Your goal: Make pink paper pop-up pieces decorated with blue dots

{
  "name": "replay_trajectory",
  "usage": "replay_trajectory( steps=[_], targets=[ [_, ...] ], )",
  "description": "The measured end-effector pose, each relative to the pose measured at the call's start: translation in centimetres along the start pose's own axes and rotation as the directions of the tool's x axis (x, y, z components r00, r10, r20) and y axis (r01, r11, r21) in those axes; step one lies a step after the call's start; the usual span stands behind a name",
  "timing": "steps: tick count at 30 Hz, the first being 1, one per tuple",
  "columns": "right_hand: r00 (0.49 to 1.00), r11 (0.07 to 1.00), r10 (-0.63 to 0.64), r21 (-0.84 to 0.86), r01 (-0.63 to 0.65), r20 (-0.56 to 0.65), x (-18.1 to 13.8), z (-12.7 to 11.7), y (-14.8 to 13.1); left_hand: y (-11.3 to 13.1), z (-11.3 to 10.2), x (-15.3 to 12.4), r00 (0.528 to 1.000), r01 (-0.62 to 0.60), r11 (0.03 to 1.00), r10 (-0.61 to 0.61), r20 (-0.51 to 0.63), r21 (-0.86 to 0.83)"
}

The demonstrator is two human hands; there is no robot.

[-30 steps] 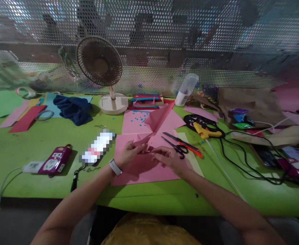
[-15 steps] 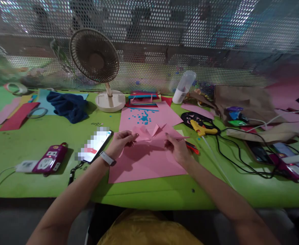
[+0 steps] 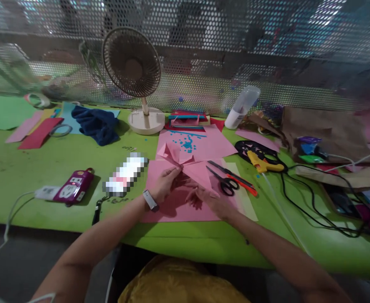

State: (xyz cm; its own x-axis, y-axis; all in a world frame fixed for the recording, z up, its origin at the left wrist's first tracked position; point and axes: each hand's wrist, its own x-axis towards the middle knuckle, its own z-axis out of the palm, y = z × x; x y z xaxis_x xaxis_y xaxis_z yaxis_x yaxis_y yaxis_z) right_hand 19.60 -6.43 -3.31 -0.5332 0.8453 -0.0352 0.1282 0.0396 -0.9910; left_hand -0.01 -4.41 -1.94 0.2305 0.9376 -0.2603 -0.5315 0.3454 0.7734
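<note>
Both my hands work a folded pink paper piece (image 3: pixel 191 166) above a flat pink sheet (image 3: pixel 172 206) on the green table (image 3: pixel 40 168). My left hand (image 3: pixel 166 184), with a watch on its wrist, pinches the piece at its left middle. My right hand (image 3: pixel 208 198) holds the lower right flap, fingers closed under the paper. Pointed flaps stick up at the far left of the piece.
Black-handled scissors (image 3: pixel 224 181) and an orange cutter (image 3: pixel 243 185) lie right of my hands. A yellow glue gun (image 3: pixel 262 162) with black cables sits further right. A phone (image 3: pixel 125 174), a purple power strip (image 3: pixel 74 187), a small fan (image 3: pixel 134 71), a blue cloth (image 3: pixel 93 122) and paper stacks are around.
The folded pink piece has been turned and refolded between my hands. My hands came closer together, and the scissors show again beside my right hand. The view shifted slightly.
</note>
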Motion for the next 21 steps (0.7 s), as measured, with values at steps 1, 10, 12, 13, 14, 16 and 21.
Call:
replay_trajectory(
  steps=[1, 10, 12, 13, 14, 16, 21],
  targets=[
    [1.0, 0.996, -0.01, -0.086, 0.012, 0.027, 0.1, -0.4, 0.2, 0.4, -0.3, 0.1, 1.0, 0.009, 1.0, -0.01, -0.023, -0.006],
    [0.625, 0.058, -0.726, -0.881, 0.469, 0.286, 0.4, -3.1, -0.7, 2.0, -1.6, 0.7, 0.986, 0.161, 0.975, -0.166, 0.019, 0.151],
    [0.629, -0.056, -0.634, -0.838, 0.542, 0.449, 0.1, -2.6, -1.0, 1.6, -1.5, 0.6, 0.982, 0.173, 0.967, -0.184, 0.042, 0.185],
    [0.633, -0.071, -0.594, -0.816, 0.574, 0.497, 0.0, -2.4, -1.1, 1.5, -1.4, 0.5, 0.981, 0.175, 0.966, -0.187, 0.046, 0.192],
    [0.632, -0.07, -0.567, -0.795, 0.602, 0.528, -0.1, -2.2, -1.0, 1.4, -1.4, 0.4, 0.981, 0.174, 0.966, -0.187, 0.052, 0.192],
    [0.62, -0.057, -0.551, -0.767, 0.639, 0.558, -0.2, -2.0, -0.9, 1.3, -1.3, 0.2, 0.975, 0.183, 0.965, -0.203, 0.091, 0.185],
    [0.587, -0.06, -0.576, -0.746, 0.663, 0.568, -0.3, -2.1, -1.5, 1.2, -0.9, -0.1, 0.953, 0.199, 0.952, -0.243, 0.179, 0.231]
  ],
)
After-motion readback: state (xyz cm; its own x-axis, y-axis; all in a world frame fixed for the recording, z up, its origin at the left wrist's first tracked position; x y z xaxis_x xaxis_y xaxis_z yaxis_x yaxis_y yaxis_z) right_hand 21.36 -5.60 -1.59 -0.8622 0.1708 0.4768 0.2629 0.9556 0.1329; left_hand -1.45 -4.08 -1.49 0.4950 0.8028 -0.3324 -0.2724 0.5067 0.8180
